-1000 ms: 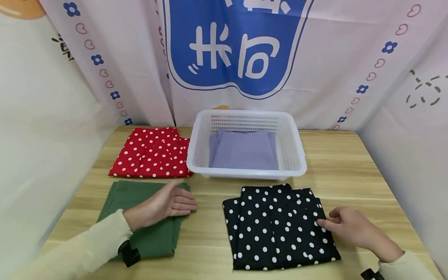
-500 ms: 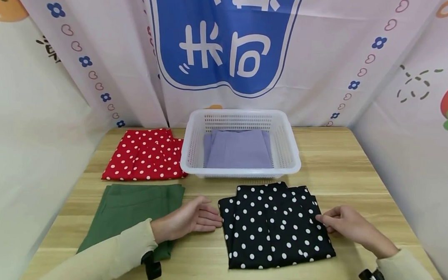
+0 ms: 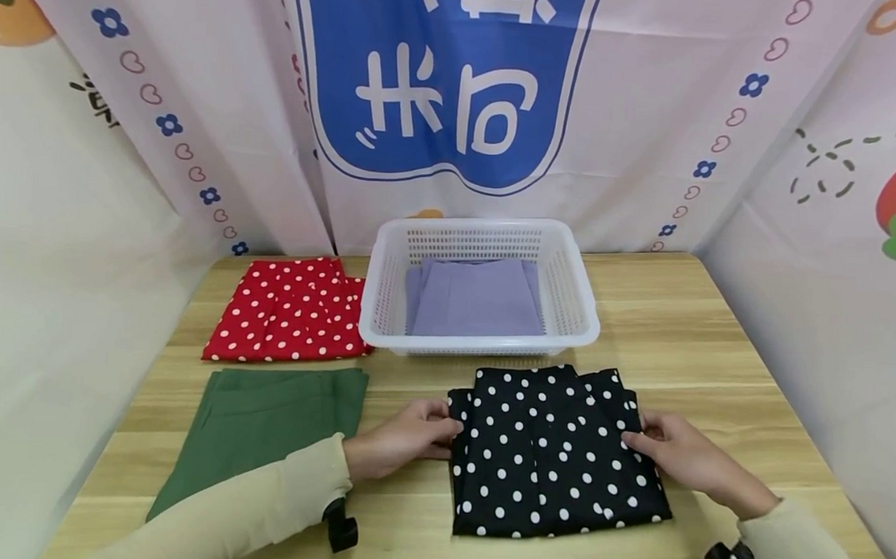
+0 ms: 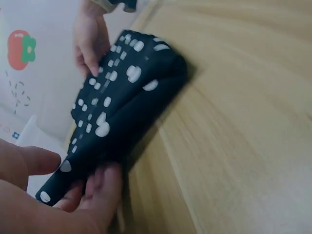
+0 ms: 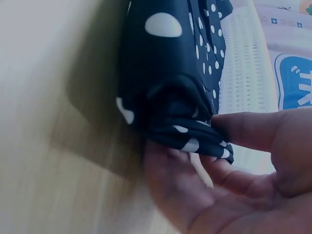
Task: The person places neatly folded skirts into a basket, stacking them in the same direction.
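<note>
A folded black cloth with white polka dots (image 3: 553, 459) lies in front of the basket, right of the table's middle. My left hand (image 3: 407, 436) grips its left edge, thumb on top and fingers beneath, as the left wrist view shows with the dotted cloth (image 4: 112, 107) between them. At the opposite edge my right hand (image 3: 684, 457) pinches the cloth the same way. In the right wrist view the thumb presses on the upper layer, fingers tucked under the folded edge (image 5: 190, 141). Both edges are slightly raised where the hands hold them.
A white plastic basket (image 3: 483, 346) stands at the back, holding a folded lavender cloth (image 3: 480, 298). Left of it lies a folded red polka-dot cloth (image 3: 289, 310). A folded green cloth (image 3: 269, 413) is nearer, partly under my left sleeve (image 3: 288, 498). Fabric walls enclose the wooden table (image 3: 664, 322).
My left hand has moved right from over the green cloth to the black cloth's left edge and taken hold of it. The right hand has kept to the right edge, its grip now deeper.
</note>
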### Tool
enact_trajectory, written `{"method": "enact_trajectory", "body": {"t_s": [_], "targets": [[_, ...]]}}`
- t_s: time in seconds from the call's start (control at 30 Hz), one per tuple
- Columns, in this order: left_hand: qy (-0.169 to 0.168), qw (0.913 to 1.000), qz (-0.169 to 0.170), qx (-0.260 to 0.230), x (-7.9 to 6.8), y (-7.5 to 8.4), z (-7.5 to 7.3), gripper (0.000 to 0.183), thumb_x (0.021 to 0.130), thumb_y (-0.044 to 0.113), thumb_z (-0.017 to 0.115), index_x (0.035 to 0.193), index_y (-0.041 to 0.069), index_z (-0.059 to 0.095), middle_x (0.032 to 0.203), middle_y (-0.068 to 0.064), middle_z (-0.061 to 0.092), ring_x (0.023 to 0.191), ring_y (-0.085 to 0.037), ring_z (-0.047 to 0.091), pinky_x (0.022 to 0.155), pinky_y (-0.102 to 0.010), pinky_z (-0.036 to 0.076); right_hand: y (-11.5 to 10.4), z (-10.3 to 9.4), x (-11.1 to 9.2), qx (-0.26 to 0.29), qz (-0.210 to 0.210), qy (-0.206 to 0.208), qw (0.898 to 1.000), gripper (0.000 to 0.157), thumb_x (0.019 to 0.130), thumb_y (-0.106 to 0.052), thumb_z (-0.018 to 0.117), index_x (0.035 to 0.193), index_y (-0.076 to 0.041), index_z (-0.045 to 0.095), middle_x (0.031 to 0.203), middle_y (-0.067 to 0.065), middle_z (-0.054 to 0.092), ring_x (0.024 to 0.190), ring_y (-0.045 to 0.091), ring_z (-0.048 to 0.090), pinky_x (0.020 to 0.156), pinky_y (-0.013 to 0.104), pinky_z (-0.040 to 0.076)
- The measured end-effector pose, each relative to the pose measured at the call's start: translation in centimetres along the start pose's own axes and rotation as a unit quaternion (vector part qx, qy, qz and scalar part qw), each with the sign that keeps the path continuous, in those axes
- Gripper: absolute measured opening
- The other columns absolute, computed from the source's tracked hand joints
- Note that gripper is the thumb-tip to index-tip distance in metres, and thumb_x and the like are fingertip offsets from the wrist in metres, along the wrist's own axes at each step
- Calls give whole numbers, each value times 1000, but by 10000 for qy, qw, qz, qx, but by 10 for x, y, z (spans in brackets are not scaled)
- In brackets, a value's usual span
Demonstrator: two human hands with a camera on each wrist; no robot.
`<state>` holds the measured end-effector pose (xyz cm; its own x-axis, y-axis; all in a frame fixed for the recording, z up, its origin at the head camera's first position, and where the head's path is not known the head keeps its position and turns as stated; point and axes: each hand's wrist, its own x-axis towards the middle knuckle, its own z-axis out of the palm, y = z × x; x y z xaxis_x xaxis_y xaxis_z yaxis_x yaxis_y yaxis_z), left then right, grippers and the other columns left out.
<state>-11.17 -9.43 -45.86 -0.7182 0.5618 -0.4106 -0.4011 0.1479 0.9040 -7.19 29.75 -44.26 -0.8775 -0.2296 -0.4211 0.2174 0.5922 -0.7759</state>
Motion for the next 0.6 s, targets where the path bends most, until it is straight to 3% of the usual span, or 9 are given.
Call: {"method": "enact_trajectory", "body": {"t_s": [0.17,0.33,0.47,0.6], "targets": [[186,9998,99,14,3,-6,-5,11,96,8,54,92,-3,53,101,-16,69,95,-21,69,85,-39,59,3,-2,-3,317,99,46,9994,33,96,-32,58,87,-1,51,70,-1,55,58,8,51,54,26,50],[196,9995,232,-48,-4,-8,-14,16,96,3,53,101,-12,57,108,-20,70,99,-24,70,84,-39,59,5,-6,-7,664,2,-149,9977,35,95,-31,59,85,2,55,88,9,70,78,17,68,68,32,59],[60,9995,287,-150,-20,-5,-19,22,95,4,54,109,-14,56,110,-21,70,100,-23,70,85,-37,58,-1,-15,-20,1056,-146,-612,9924,38,96,-30,58,102,7,60,104,16,72,93,27,72,79,35,60],[-117,9985,435,-305,-39,6,-21,27,95,4,55,116,-14,56,110,-20,71,100,-24,71,85,-36,58,-11,-25,-33,1459,-267,-1049,9834,42,99,-24,53,125,9,55,111,15,72,98,33,71,84,36,59]]}}
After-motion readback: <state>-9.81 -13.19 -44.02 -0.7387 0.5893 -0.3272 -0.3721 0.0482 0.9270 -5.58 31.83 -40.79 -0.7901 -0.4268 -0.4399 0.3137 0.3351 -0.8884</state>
